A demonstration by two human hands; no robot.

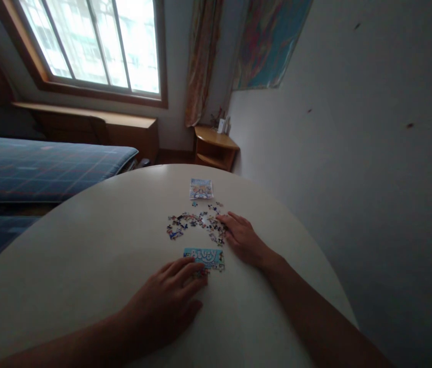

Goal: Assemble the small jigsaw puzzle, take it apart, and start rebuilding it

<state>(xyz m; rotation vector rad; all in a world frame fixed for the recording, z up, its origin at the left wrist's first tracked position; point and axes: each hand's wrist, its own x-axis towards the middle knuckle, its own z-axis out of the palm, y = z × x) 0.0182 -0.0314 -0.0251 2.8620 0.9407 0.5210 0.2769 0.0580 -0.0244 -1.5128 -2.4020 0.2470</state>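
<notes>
A partly built jigsaw strip [205,257] with blue lettering lies on the round white table [97,240]. My left hand [164,302] rests flat beside it, fingers stretched out and touching its lower left edge. Beyond the strip lies a scatter of several loose puzzle pieces [193,223]. My right hand [241,236] lies on the right side of that scatter, fingers extended over the pieces. A small picture card [201,188] sits further back on the table.
The table's right side stands close to a white wall [361,153]. A bed with a blue checked cover [36,166] is at the left. A wooden corner shelf [216,147] and a window [97,43] are behind the table.
</notes>
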